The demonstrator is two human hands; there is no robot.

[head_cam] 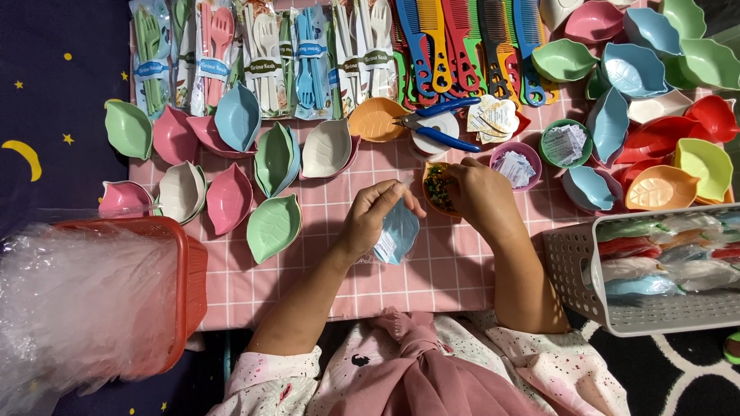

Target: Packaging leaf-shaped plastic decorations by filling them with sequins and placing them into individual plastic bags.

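A pale blue leaf-shaped dish (400, 229), wrapped in clear film, is held near the middle of the pink checked cloth (432, 285), its long axis running from the near edge toward the far one. It is pinched at its top tip by the closed fingers of the left hand (368, 221). The right hand (479, 194) lies just to its right, fingers curled down into a small orange bowl (436, 187) of dark bits; whether anything is gripped there cannot be told.
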